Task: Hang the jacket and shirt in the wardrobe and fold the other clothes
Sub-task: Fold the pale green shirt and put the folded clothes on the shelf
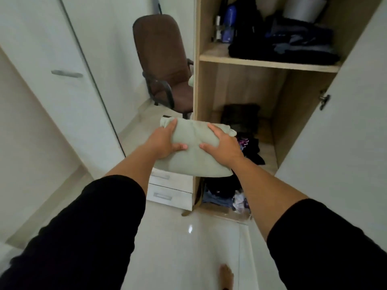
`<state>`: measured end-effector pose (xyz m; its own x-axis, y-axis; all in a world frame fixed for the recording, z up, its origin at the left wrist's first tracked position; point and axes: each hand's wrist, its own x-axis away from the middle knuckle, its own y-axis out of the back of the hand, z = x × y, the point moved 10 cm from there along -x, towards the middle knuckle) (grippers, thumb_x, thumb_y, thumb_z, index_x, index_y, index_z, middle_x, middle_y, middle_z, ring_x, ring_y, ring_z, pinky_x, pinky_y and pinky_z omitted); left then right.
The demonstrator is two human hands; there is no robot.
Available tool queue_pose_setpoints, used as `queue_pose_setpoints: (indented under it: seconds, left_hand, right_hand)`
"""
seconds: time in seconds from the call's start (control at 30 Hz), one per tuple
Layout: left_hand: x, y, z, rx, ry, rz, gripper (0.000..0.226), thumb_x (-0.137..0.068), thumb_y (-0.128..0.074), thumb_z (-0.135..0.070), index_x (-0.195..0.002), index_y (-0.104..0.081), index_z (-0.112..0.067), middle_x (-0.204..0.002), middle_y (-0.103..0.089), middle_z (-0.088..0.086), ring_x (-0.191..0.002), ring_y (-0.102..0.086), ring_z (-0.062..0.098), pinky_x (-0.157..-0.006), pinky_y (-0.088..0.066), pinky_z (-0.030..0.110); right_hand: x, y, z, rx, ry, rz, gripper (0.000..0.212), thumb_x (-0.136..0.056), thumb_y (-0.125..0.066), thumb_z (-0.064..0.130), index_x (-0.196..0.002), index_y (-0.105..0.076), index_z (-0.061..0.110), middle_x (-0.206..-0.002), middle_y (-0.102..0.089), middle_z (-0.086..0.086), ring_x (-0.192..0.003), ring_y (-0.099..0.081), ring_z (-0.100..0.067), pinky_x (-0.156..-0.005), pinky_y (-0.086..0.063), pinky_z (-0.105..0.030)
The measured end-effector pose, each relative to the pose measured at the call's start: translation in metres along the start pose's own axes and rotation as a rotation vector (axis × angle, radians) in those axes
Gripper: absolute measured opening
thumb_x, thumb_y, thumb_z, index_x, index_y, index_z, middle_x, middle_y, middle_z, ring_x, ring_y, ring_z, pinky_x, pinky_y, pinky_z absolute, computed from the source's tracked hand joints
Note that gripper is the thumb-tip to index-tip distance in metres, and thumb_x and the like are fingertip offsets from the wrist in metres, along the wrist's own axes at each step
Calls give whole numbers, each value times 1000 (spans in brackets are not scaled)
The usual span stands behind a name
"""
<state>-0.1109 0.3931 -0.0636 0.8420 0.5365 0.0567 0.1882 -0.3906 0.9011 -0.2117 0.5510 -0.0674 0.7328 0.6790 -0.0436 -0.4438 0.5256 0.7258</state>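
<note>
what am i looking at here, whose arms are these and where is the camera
There is only one picture, taken by a wide-angle camera worn on a person's head, looking forward and down. So the arms in black sleeves are that person's own. The left hand and right hand together hold a folded pale green garment in front of an open wooden wardrobe. Its upper shelf carries dark folded clothes; lower down lie more dark clothes. Behind, to the left, stands a brown office chair. A bare foot shows on the glossy floor.
</note>
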Motion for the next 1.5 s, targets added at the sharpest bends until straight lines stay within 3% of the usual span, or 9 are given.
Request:
queue_pose_setpoints:
  seconds: [0.23,0.43,0.77,0.97,1.1,1.23,1.5]
  left_hand:
    - [-130,-102,-79,73,-102,143,99,-76,-68,-54,-150,-8,-26,-139,-39,18,-125,-42,35,-103,-34,38]
    - [-238,-177,-104,136,-84,220,99,-80,-64,-52,-151,1,-28,-148,-26,18,-134,-32,34,-109,-28,37]
    - [-358,-319,-75,100,-58,285,104,-81,-62,-54,-150,10,-26,-154,-10,23,-141,-19,35,-113,-23,36]
    - [-372,-386,-39,31,-5,361,108,-81,-57,-61,-147,21,-25,-156,2,21,-143,-17,32,-114,-21,33]
    - [-368,-383,-36,8,11,381,106,-79,-52,-67,-146,23,-33,-156,11,20,-144,-8,33,-116,-16,39]
    - [-350,-339,-48,-44,23,343,94,-83,-43,-69,-143,22,-41,-156,19,13,-145,10,32,-115,-10,51]
    - [-289,-199,-109,-22,-34,267,91,-86,-50,-60,-143,20,-44,-157,18,6,-146,2,31,-114,-17,56]
  right_hand:
    - [-83,44,-138,19,-161,-48,74,-80,-66,50,-144,-30,40,-134,-51,-7,-119,-49,-28,-101,-43,-41]
    - [-175,52,-230,127,-208,-47,73,-82,-64,50,-145,-28,38,-138,-47,-9,-122,-47,-28,-97,-41,-34]
    - [-266,-14,-368,102,-254,-85,76,-83,-64,48,-146,-24,39,-139,-45,-13,-126,-43,-31,-101,-39,-34]
    - [-274,-69,-426,115,-306,-8,76,-82,-55,61,-143,-10,54,-151,-23,-13,-134,-34,-31,-108,-34,-36]
    - [-271,-68,-427,237,-345,31,74,-84,-47,66,-142,-2,55,-152,-12,-12,-135,-27,-32,-108,-33,-40]
    - [-252,-37,-405,446,-400,40,73,-88,-36,66,-146,6,47,-152,-11,-13,-137,-18,-32,-107,-26,-48]
    - [-217,71,-290,360,-383,-46,66,-93,-32,59,-146,5,45,-155,-5,-9,-140,-16,-32,-108,-25,-49]
